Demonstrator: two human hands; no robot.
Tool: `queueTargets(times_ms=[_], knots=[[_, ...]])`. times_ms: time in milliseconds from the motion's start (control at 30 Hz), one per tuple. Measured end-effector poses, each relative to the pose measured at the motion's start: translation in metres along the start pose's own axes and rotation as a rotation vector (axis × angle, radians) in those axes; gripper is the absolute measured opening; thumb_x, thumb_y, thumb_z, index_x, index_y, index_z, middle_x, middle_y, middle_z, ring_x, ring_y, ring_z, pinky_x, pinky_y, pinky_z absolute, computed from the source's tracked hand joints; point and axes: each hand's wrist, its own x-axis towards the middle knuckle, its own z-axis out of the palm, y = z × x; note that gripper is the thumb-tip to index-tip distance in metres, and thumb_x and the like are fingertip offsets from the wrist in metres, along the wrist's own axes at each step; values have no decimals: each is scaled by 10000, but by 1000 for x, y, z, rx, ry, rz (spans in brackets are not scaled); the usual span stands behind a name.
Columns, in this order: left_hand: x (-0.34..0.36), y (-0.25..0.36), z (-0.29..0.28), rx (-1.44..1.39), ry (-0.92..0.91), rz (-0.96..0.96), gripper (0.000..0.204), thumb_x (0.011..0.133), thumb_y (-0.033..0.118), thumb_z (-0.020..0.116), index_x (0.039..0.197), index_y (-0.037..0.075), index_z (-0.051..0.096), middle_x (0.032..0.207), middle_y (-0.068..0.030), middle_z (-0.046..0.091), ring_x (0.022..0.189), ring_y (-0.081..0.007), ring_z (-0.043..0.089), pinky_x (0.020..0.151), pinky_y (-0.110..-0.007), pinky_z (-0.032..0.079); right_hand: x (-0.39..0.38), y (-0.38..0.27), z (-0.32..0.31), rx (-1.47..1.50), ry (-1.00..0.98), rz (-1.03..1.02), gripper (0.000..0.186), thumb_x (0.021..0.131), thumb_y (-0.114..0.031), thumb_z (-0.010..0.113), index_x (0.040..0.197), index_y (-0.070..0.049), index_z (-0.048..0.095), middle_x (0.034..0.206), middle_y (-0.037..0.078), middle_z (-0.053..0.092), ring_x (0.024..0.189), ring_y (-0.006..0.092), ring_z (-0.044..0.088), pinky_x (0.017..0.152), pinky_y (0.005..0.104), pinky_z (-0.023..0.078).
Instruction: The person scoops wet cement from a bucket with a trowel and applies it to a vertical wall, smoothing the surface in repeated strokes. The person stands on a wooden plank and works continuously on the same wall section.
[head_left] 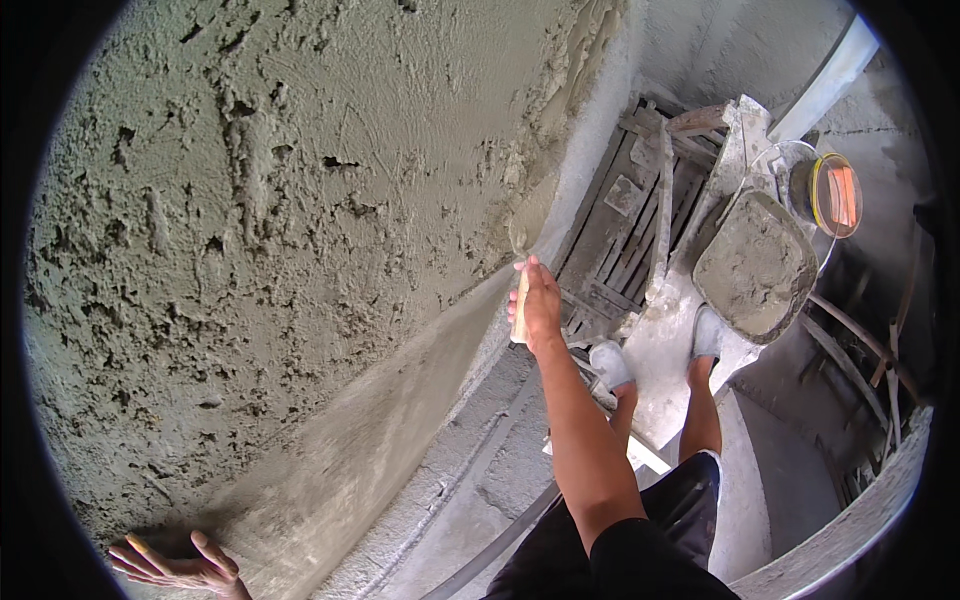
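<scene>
While the wet grey wall [260, 230] is being smoothed, a trowel [522, 262] is held tight in the right hand [540, 305], with its pale handle in the closed fingers. The blade is pressed flat against the plaster near the right edge of the wall, low down. The left hand [180, 568] is spread open, with fingers wide, and is laid on the wall at its bottom left corner; nothing is held in it.

Much of the wall is rough and full of little holes, and only a strip by the trowel looks smooth. So the smoothing step seems to be in hand, and far from done. A long, steady pull with even pressure would likely be needed next.

A tub of grey mortar [757, 268] is set beside the feet, on a wooden platform [625, 225].
</scene>
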Motion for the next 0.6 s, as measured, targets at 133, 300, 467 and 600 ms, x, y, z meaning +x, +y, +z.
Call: queueTargets(times_ms=[133,300,467,600], knots=[[-3,7,2,-53,-3,-20,805,1034,583,465,1594,20,336,1678,-271,245,1554,-490,196,1230,-682,115,14,-41,7,184,-161,106,528,1047,-608,515,1178,-104,600,701,27,523,522,145,502,463,330,439],[-7,8,0,-58,-31,-49,871,1017,623,484,1536,-66,365,1672,-325,198,1533,-547,181,1197,-744,124,38,-47,35,-671,154,-281,588,1086,-562,415,1220,-14,582,908,197,664,640,250,655,539,419,524],[-6,7,-1,-80,-27,-37,858,1015,596,501,1547,-61,354,1674,-322,200,1535,-541,180,1201,-734,128,84,-53,40,-578,185,-163,595,1090,-564,390,1257,-20,563,915,207,669,596,272,648,472,402,528],[-4,9,2,-89,-21,-32,843,1011,580,516,1551,-48,359,1674,-317,205,1539,-532,173,1206,-727,128,118,-57,16,-435,54,-66,556,1082,-590,416,1145,-53,542,705,61,509,490,171,497,432,362,476]])
